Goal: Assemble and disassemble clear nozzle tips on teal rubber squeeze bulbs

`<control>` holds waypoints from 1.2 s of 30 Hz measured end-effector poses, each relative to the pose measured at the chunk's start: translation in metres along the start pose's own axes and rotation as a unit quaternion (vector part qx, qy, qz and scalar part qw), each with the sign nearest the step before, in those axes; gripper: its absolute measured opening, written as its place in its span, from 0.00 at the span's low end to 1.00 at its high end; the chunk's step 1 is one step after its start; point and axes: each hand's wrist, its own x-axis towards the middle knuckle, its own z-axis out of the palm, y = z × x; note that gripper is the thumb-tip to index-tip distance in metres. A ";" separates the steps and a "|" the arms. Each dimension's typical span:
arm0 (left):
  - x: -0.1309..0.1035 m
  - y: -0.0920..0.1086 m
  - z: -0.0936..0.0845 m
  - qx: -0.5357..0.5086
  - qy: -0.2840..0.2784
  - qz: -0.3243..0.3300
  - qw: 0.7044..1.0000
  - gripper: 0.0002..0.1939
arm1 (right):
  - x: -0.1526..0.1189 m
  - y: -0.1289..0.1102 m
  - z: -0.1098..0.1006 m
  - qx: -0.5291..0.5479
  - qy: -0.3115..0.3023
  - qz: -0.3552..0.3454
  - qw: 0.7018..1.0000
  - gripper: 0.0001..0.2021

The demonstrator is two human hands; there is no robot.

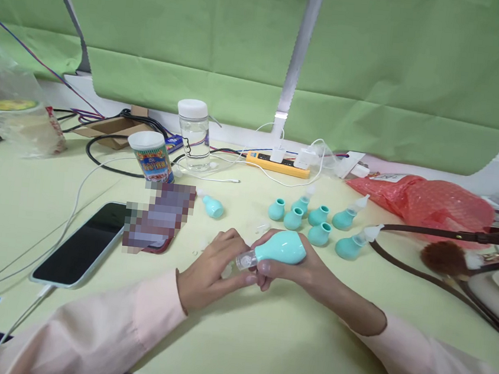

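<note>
My right hand [294,269] is closed around a teal nasal aspirator bulb [282,247], its round end pointing right. A clear connector [247,260] is fitted at the bulb's narrow left end. My left hand [217,264] curls around this connector, thumb below and fingers above; its fingertips are partly hidden. Something small and translucent [227,270] shows between the left thumb and fingers. Beyond my hands stand several teal bulbs, such as an open-necked bulb [319,235] and a bulb with a translucent nozzle [350,247]. Another aspirator [213,207] lies on its side.
Small clear parts [263,228] lie behind my hands. To the left are a black-screened phone [80,243] on a cable, a blurred red-edged device [161,216], a printed tub [151,157] and a bottle [194,139]. A yellow power strip [278,165], red bag [426,202] and brown strap [422,275] lie beyond.
</note>
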 end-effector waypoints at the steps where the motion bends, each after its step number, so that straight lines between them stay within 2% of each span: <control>1: 0.000 0.000 0.002 0.000 -0.002 0.002 1.000 0.11 | 0.000 0.001 0.001 -0.011 0.003 0.000 1.000 0.13; 4: -0.001 -0.002 0.005 0.010 0.002 0.023 1.000 0.11 | -0.001 0.003 0.003 -0.073 0.060 -0.023 0.995 0.17; 7: -0.001 -0.001 0.006 0.038 0.007 0.047 0.998 0.11 | -0.001 0.003 0.004 -0.162 0.132 -0.082 0.974 0.19; 10: 0.000 0.001 0.005 0.045 -0.024 0.061 0.997 0.09 | -0.002 0.002 0.003 -0.210 0.117 -0.100 0.965 0.15; 13: 0.000 0.005 0.004 0.031 -0.063 0.041 0.997 0.06 | -0.001 0.001 0.000 -0.185 0.099 -0.070 0.975 0.13; 17: 0.001 0.009 0.003 0.001 -0.095 0.029 0.995 0.09 | 0.000 0.001 -0.003 -0.082 0.061 -0.013 0.995 0.10; 20: 0.001 0.011 0.003 -0.009 -0.104 0.030 0.994 0.12 | 0.001 0.004 -0.003 0.001 0.044 0.021 0.999 0.09; 24: 0.000 0.013 0.004 -0.016 -0.103 0.048 0.993 0.14 | 0.001 0.006 -0.003 0.067 0.018 0.088 0.994 0.08; 28: -0.002 0.014 0.003 -0.013 -0.088 0.098 0.991 0.12 | 0.002 0.000 -0.009 0.162 0.017 0.164 0.973 0.09; 30: -0.002 0.012 0.003 0.002 -0.078 0.100 0.992 0.10 | 0.002 -0.007 -0.012 0.187 0.020 0.163 0.968 0.09; 32: 0.000 0.008 0.002 0.047 -0.059 0.067 0.995 0.09 | 0.001 -0.015 -0.016 0.174 0.019 0.130 0.976 0.09; 34: 0.001 0.002 0.003 0.122 -0.046 0.014 0.991 0.10 | -0.002 -0.023 -0.019 0.128 0.018 0.089 0.988 0.10; 36: 0.002 -0.004 0.005 0.200 -0.049 -0.035 0.978 0.12 | -0.005 -0.032 -0.024 0.026 0.037 0.039 0.998 0.10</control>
